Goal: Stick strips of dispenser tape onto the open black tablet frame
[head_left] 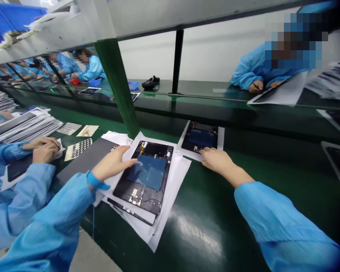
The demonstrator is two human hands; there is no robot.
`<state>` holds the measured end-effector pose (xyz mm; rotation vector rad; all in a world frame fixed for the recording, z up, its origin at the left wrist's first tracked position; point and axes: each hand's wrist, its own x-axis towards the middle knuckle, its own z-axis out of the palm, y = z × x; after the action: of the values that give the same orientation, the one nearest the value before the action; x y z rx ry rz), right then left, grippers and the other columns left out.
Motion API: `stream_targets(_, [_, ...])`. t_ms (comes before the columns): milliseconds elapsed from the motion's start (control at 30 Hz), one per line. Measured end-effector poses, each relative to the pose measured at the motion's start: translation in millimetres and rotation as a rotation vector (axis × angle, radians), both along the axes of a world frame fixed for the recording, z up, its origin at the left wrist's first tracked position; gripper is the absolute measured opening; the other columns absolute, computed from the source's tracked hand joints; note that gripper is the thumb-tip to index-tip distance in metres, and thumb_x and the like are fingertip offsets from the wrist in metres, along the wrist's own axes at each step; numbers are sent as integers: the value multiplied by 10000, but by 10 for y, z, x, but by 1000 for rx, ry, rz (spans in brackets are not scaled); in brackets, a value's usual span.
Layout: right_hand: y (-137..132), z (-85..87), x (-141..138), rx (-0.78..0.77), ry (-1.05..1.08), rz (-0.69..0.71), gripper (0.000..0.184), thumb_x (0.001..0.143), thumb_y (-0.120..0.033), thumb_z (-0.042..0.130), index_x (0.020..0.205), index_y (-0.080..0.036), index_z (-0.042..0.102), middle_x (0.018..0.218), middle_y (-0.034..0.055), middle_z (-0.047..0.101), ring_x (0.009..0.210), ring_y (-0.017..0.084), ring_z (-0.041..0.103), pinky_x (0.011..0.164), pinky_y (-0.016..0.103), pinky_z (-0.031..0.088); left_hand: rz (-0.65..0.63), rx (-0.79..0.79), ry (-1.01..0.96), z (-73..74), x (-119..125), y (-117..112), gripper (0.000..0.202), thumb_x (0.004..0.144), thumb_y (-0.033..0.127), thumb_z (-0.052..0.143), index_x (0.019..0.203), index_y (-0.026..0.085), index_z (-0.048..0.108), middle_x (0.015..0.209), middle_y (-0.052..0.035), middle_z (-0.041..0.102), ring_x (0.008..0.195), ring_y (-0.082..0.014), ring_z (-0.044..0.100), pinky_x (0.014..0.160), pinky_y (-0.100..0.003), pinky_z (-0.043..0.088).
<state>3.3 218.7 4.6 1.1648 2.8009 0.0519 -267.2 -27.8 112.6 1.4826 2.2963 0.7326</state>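
Note:
An opened tablet (147, 172), its inside facing up with a blue film-covered battery, lies on a stack of white sheets (170, 211) in front of me. My left hand (113, 164) is at its left edge, thumb stretched out over the edge and fingers apart. Farther back, a second opened tablet (201, 136) rests on white paper, partly under the shelf. My right hand (217, 160) has its fingers closed at that tablet's near edge; the fingertips are partly hidden. Below the first tablet, the edge of another dark panel (130, 211) sticks out from the sheets.
A dark tablet cover (87, 160) and a sheet of round black stickers (78, 148) lie on the left. Close by are a co-worker's hands (45, 149). A green post (117, 87) and a shelf edge (187, 109) stand ahead. Another person (272, 64) works across the bench.

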Motion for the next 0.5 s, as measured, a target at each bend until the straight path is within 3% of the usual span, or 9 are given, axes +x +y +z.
stream_targets(67, [59,-72,-120,-14,-50,10,369,963,-416,617,1237,-168,596,1224,92,613,1043,211,624,886,425,559,-51,91,186,7,80,-226,639,835,611,619,1273,145,622,1392,-152,603,1337,-374,513,1150,-547,388])
stream_targets(167, [111,-102,-250,-12,-83,7,384,961,-419,619,1245,-161,593,1227,100,610,1043,212,625,887,422,558,-147,106,416,-93,207,-515,584,941,584,524,1337,159,580,1411,-159,583,1273,-343,580,1089,-519,475])
stream_targets(267, [152,7,-239,13,-88,19,371,960,-424,622,1219,-159,601,1187,87,624,1006,197,631,864,409,564,-190,102,506,-250,304,-644,527,949,511,561,1336,153,570,1388,-183,587,1233,-360,608,1009,-537,538])
stream_targets(400, [-3,276,271,87,-39,71,168,980,-282,564,1015,-135,637,968,78,657,820,165,643,712,304,521,-230,404,543,-362,712,-706,347,949,290,583,1270,157,585,1315,-168,626,1233,-295,603,1021,-466,541])
stream_targets(500, [-491,306,961,159,91,145,246,1009,-278,426,856,-206,604,809,47,634,694,165,624,553,298,420,-422,632,444,-486,1297,-666,236,961,284,556,1137,149,636,1112,-108,710,1141,-218,635,1033,-377,532])
